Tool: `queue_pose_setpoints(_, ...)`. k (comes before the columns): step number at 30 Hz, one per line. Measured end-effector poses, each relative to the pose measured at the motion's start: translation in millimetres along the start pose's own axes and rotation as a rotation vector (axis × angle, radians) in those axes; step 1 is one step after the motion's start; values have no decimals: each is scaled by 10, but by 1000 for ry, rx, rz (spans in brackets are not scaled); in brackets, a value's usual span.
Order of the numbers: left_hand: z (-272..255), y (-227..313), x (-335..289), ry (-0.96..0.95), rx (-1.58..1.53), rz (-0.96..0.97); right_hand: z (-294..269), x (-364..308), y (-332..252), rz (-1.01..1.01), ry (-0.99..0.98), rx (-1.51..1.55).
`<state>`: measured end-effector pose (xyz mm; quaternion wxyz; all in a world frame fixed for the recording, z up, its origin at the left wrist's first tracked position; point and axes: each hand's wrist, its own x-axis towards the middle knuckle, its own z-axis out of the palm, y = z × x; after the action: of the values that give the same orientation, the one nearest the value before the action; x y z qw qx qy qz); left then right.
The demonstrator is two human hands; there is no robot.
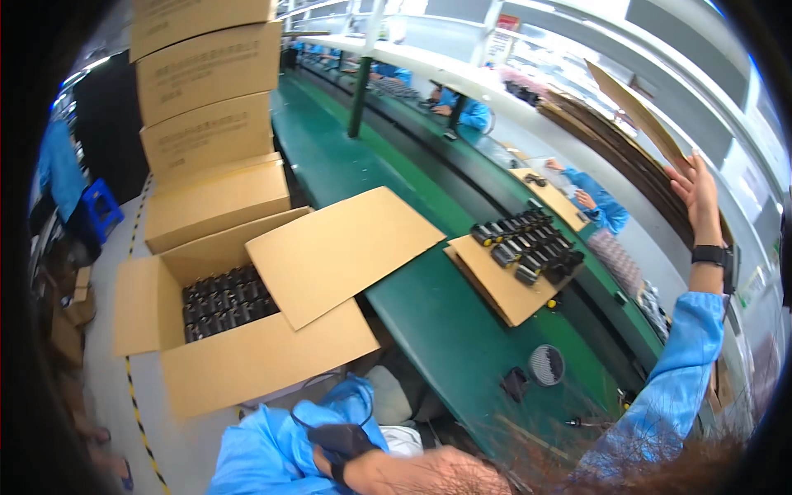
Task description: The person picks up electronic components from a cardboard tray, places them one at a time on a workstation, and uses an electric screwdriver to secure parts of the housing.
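Note:
My right hand [693, 190] is raised at the right, fingers closed on the edge of a thin cardboard sheet [634, 111] above a shelf. More flat brown sheets [615, 136] are stacked there, just below it. My left hand [429, 473] is low at the bottom middle; hair and the picture's edge hide its fingers. An open carton [264, 363] at the left contains rows of black parts [224, 304]. Another cardboard sheet [346, 252] lies across the carton's right side and the bench edge. On the bench, black parts with yellow ends [528, 243] rest on cardboard pads [495, 289].
Closed cartons [210, 136] are stacked high beyond the open one. The green bench [421, 301] runs beside a conveyor [462, 177]. A round mesh-like cup [545, 365] and a screwdriver-like tool [587, 422] lie nearby. Co-workers in blue sleeves [606, 202] sit across the line.

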<state>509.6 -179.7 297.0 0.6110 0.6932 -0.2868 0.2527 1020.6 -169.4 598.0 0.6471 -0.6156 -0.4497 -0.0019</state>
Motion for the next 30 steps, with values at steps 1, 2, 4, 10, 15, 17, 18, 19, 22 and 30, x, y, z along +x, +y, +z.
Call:
queue_pose_setpoints(1, -140, 31, 15, 48, 127, 17, 55, 68, 25, 39, 9, -23)
queue_pose_setpoints(2, -311, 75, 8, 104, 275, 18, 185, 74, 11, 46, 25, -38)
queue_pose_setpoints(4, -796, 159, 23, 75, 650, -70, 86, 9, -179, 70, -5, -231)
queue_pose_setpoints(10, -2246, -253, -314, 472, 863, -710, 584, -871, -49, -193, -92, -242)
queue_pose_setpoints(15, -2939, -1189, -1291, 137, 1520, -822, 894, -2012, 205, -140, -316, -252)
queue_pose_setpoints(17, -3070, -1461, -1406, 20, 1575, -982, 938, -2434, 202, -64, -316, -288)
queue_pose_setpoints(18, -3123, -1515, -1421, 18, 1572, -983, 916, -2585, 277, -26, -319, -276)
queue_pose_setpoints(19, -3167, -1575, -1404, -44, 1573, -978, 841, -2721, 357, 4, -318, -287)
queue_pose_setpoints(22, -3371, -1611, -1424, -174, 1559, -954, 692, -3057, 632, 81, -234, -316)
queue_pose_setpoints(30, -3722, -1603, -1386, -325, 1509, -865, 74, -3645, 1366, 223, -18, -205)
